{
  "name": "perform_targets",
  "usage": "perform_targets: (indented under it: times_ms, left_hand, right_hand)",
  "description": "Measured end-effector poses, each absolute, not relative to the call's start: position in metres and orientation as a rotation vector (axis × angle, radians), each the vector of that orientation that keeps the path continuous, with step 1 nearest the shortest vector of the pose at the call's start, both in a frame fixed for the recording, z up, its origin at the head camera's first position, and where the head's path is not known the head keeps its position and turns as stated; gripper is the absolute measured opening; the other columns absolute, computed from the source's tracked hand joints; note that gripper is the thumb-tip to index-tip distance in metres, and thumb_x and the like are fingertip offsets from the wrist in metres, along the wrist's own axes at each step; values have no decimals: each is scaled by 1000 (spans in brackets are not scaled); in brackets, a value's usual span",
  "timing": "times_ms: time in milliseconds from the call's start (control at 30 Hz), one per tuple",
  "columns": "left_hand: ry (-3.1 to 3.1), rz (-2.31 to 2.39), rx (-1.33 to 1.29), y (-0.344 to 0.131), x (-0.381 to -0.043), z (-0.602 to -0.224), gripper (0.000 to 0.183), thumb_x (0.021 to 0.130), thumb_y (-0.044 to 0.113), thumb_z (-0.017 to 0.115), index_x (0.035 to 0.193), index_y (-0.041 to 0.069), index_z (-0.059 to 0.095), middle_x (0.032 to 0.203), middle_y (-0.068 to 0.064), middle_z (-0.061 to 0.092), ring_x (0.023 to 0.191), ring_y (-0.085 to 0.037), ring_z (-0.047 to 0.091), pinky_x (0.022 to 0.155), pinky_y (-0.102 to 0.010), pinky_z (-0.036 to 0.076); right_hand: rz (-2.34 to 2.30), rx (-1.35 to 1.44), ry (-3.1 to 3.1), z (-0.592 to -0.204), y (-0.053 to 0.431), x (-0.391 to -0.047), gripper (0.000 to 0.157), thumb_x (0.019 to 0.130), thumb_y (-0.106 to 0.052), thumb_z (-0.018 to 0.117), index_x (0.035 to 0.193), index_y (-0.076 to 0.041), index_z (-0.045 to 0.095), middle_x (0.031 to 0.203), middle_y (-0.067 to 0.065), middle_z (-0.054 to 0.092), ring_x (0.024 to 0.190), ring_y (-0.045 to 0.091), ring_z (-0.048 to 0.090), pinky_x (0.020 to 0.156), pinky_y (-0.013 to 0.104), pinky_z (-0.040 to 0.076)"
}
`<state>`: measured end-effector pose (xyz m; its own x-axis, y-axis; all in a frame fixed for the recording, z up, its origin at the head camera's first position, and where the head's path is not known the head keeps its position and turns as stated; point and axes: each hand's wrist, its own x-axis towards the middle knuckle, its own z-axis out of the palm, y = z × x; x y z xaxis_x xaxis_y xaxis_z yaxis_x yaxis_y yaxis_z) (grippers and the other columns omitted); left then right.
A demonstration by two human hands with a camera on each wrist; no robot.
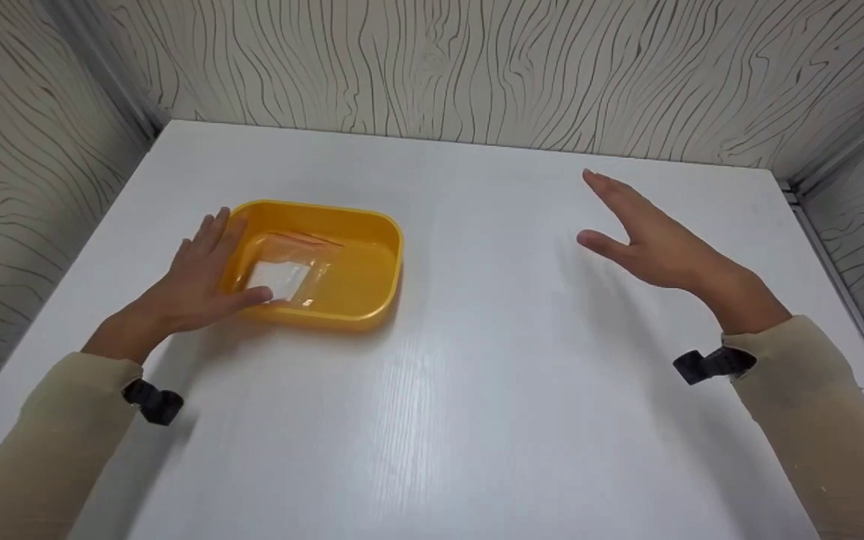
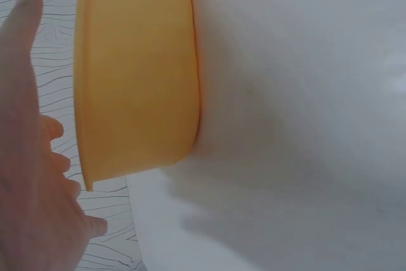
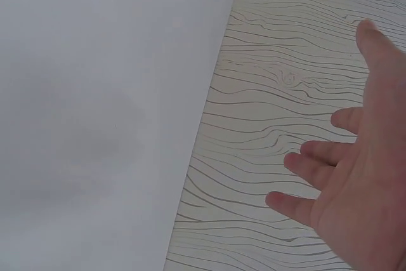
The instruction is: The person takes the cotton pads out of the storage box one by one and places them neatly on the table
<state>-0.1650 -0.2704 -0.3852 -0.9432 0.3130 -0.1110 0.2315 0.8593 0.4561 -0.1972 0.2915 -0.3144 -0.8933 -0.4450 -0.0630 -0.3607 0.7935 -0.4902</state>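
Observation:
A yellow plastic tray [image 1: 363,274] with rounded corners sits on the left part of the white table. Inside it lies a clear plastic bag [image 1: 317,279] with red lines along one edge and a white folded-looking piece [image 1: 282,277] at its near left. My left hand [image 1: 203,281] is at the tray's left end, fingers straight and thumb spread over the near left corner. In the left wrist view, a gap shows between this hand and the tray's side [image 2: 136,74]. My right hand [image 1: 657,244] hovers above the table's right side, fingers extended, holding nothing.
The white table [image 1: 477,390] spans most of the head view. Pale panels with dark wood-grain lines [image 1: 462,67] stand behind it and at both sides. A black wrist device [image 1: 153,401] is strapped on each sleeve.

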Motion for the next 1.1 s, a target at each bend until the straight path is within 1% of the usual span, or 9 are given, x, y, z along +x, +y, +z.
perform_targets:
  times_ms: [233, 367, 467, 567, 633, 700, 767, 900, 1100]
  left_hand:
    - [2834, 665, 369, -272, -163, -392, 128, 83, 62, 74, 162, 4, -7, 168, -22, -14, 153, -45, -9, 118, -70, 8]
    - [2830, 671, 350, -273, -162, -393, 135, 79, 65, 77, 162, 6, -10, 168, -20, -16, 154, -44, -9, 117, -70, 14]
    - [2825, 664, 335, -273, -163, -394, 137, 77, 68, 77, 162, 7, -12, 168, -19, -17, 154, -43, -9, 116, -70, 17]
    - [2816, 667, 324, -272, -164, -395, 137, 78, 69, 76, 162, 8, -13, 168, -18, -18, 154, -43, -9, 115, -70, 17]
    - [2808, 675, 320, -271, -166, -395, 137, 78, 69, 76, 162, 8, -14, 168, -19, -18, 154, -43, -8, 115, -71, 17]
    - [2810, 683, 335, -271, -167, -394, 137, 78, 69, 76, 161, 7, -13, 168, -20, -17, 154, -44, -7, 115, -70, 18]
    - [2812, 685, 350, -272, -168, -394, 137, 78, 68, 77, 161, 6, -13, 167, -21, -16, 154, -44, -6, 116, -70, 18]
    - [2815, 695, 364, -273, -168, -395, 137, 78, 67, 77, 161, 5, -13, 167, -23, -15, 153, -45, -4, 116, -70, 19]
    - [2816, 700, 341, -272, -167, -396, 139, 77, 69, 77, 161, 6, -14, 167, -22, -16, 153, -47, 0, 116, -69, 20]
  right_hand:
    - [-921, -625, 2745, -322, 290, -196, 73, 107, -37, 54, 165, -21, 14, 166, 12, 24, 150, 36, 26, 117, 63, 23]
    - [-1041, -630, 2674, -327, 288, -197, 68, 108, -34, 51, 165, -19, 16, 167, 8, 24, 150, 34, 28, 117, 61, 25]
    - [-1115, -636, 2622, -330, 286, -196, 64, 110, -31, 47, 165, -18, 17, 166, 9, 25, 150, 33, 28, 117, 60, 26]
    - [-1230, -652, 2536, -335, 283, -195, 58, 112, -28, 40, 164, -14, 20, 163, 12, 30, 148, 34, 32, 118, 47, 32]
    - [-1337, -672, 2456, -339, 281, -195, 53, 113, -26, 36, 162, -10, 24, 160, 13, 35, 146, 34, 36, 115, 36, 38]
    - [-1472, -660, 2352, -343, 278, -195, 50, 113, -23, 34, 160, -6, 30, 155, 13, 42, 142, 32, 41, 110, 29, 43]
    - [-1579, -626, 2272, -347, 276, -195, 47, 112, -22, 36, 156, -4, 37, 149, 12, 49, 138, 30, 47, 106, 30, 47]
    - [-1716, -514, 2171, -352, 272, -196, 42, 110, -21, 45, 149, -4, 47, 138, 8, 59, 128, 24, 58, 101, 35, 52]
    - [-1838, -410, 2046, -361, 269, -197, 38, 108, -19, 53, 142, -3, 52, 132, 11, 60, 120, 24, 62, 99, 39, 54]
